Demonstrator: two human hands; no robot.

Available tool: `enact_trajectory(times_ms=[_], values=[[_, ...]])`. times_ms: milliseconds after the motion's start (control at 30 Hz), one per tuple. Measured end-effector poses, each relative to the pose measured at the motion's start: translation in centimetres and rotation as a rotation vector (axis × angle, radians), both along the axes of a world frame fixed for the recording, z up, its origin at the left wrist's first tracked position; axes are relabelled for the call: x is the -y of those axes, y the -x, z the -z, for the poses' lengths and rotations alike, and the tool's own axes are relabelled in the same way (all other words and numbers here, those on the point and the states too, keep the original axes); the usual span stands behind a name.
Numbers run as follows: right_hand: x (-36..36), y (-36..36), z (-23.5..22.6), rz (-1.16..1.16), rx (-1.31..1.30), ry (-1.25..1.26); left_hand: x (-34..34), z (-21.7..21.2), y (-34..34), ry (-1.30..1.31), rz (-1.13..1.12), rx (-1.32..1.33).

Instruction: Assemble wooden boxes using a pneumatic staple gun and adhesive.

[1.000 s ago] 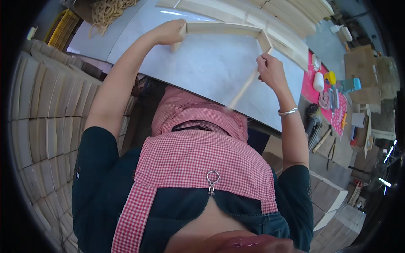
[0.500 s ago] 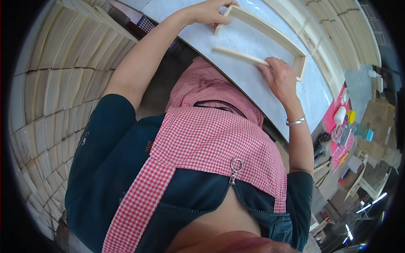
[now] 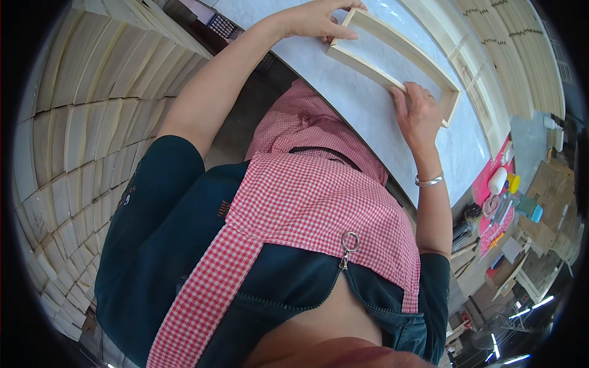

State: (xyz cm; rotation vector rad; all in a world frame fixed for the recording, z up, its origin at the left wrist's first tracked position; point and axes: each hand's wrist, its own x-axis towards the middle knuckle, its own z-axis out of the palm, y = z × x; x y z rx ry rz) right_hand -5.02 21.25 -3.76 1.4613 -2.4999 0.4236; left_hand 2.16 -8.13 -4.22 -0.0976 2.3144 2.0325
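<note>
On the white tabletop lies a long, narrow frame of pale wood (image 3: 408, 52), its far side and two short ends joined. A loose-looking wooden strip (image 3: 366, 69) runs along its near side. At the left end my left hand (image 3: 313, 20) is closed on the frame's corner, thumb on the inner side and fingers behind. My right hand (image 3: 419, 115) pinches the strip near its right end, close to the frame's right end. The strip's left end meets the frame's left end beside my left hand. My right fingers partly hide the strip's right end.
The table (image 3: 368, 113) slants across the view. Beyond the frame lie more wooden frame pieces (image 3: 472, 73) and stacked slats (image 3: 512, 58). Tall stacks of boards (image 3: 80, 132) rise on my left. A white bottle (image 3: 497, 181) and a yellow container (image 3: 513, 183) stand at the right on pink cloth.
The strip has swung from slanting apart on the table to lying along the frame's open near side, its left end now at the frame's left end. Both hands keep their holds.
</note>
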Motion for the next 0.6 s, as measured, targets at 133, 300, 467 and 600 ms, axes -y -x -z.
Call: enact_trajectory(times_ms=[133,300,467,600], values=[[0.2,-0.2,-0.2,0.017,-0.004,-0.026,0.3,1.5,-1.8,0.007,-0.039,-0.106],[0.7,-0.2,-0.2,0.015,0.025,-0.018,0.6,2.6,-2.8,0.218,-0.051,-0.185],[4.4,-1.9,-2.4,-0.17,0.065,0.106,0.7,1.3,-3.4,0.421,-0.029,-0.17],[9.1,-3.3,-2.0,-0.386,0.238,0.131,0.5,2.0,-3.2,0.226,0.0,-0.197]])
